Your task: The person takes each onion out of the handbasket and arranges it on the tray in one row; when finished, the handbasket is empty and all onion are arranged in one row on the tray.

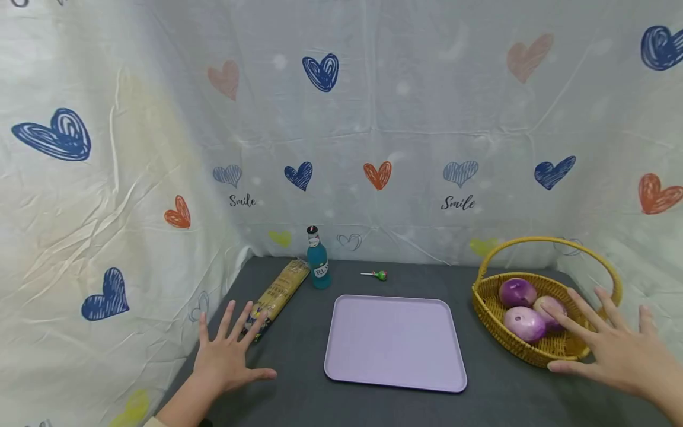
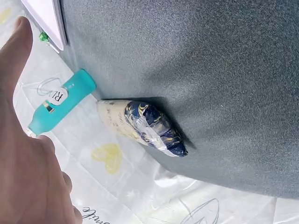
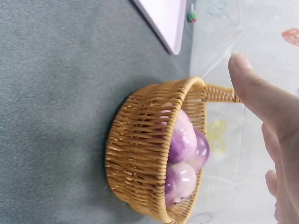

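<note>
My left hand (image 1: 223, 363) has its fingers spread and holds nothing. It is nearest to a long yellowish plastic packet (image 1: 280, 293) with a dark blue patterned end, lying at the table's left side. On the right, my right hand (image 1: 613, 350) is spread too, overlapping the near right side of a wicker basket (image 1: 493, 326) in the head view. Three purple onions (image 3: 181, 183) lie inside that basket, whose tall handle arches over them. A light purple tray (image 1: 395, 344) lies flat between the two hands.
A blue bottle (image 1: 319, 267) with a dark cap stands upright at the back left, by the packet's far end. Right of it lies a lollipop (image 1: 380, 275) with a green wrapper, behind the tray. Heart-printed cloth (image 1: 341, 148) hangs behind and beside the dark table (image 1: 299, 379).
</note>
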`<state>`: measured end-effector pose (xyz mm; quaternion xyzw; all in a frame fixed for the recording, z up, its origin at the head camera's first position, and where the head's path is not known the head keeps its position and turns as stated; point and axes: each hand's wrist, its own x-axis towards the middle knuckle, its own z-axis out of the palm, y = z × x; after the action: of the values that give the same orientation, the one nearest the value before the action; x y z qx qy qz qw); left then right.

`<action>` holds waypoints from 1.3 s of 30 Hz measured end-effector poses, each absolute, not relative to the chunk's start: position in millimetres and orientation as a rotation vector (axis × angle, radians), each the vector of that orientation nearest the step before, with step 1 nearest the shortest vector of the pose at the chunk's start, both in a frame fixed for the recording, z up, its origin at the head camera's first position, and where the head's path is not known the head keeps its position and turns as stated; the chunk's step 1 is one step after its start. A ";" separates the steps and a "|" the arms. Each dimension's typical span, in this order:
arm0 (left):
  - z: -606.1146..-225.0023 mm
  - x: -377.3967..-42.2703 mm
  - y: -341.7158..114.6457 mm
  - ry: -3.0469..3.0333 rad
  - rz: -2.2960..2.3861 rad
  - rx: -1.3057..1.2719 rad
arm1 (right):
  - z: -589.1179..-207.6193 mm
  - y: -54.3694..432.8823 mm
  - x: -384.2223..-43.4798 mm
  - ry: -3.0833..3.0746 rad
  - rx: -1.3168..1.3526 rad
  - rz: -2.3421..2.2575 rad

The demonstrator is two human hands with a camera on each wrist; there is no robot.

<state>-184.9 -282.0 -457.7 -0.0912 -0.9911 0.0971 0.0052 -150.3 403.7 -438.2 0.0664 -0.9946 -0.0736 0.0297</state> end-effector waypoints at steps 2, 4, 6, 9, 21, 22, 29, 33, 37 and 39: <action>-458.1 -185.6 -281.1 -3.120 0.303 -0.287 | -436.5 403.4 -150.2 -3.067 0.210 -0.198; -459.6 -186.6 -280.2 -3.134 0.279 -0.296 | -435.1 403.6 -150.6 -3.061 0.227 -0.144; -462.3 -187.8 -279.3 -3.148 0.253 -0.302 | -434.2 403.2 -151.5 -3.060 0.250 -0.077; -468.3 -189.3 -278.3 -3.164 0.193 -0.302 | -433.3 402.0 -153.6 -3.059 0.295 0.054; -492.4 -190.7 -266.9 -3.092 0.023 -0.381 | -425.9 402.2 -173.1 -2.948 0.488 0.482; -494.3 -191.6 -265.6 -3.081 0.017 -0.391 | -425.5 402.3 -174.8 -2.949 0.489 0.506; -506.1 -198.1 -256.3 -3.092 -0.038 -0.440 | -421.1 406.0 -184.2 -2.960 0.470 0.665; -509.4 -201.2 -249.1 -3.106 -0.066 -0.455 | -419.7 408.9 -189.3 -2.973 0.455 0.714; -512.0 -205.1 -239.9 -3.126 -0.107 -0.459 | -418.6 410.7 -193.1 -2.996 0.430 0.761; -513.4 -207.7 -235.1 -3.130 -0.144 -0.460 | -417.6 410.9 -194.3 -3.001 0.424 0.781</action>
<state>-207.7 -235.1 -513.4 -0.1452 -0.9883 -0.0454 -0.0124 -194.3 410.9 -417.6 0.1356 -0.9588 0.2495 0.0061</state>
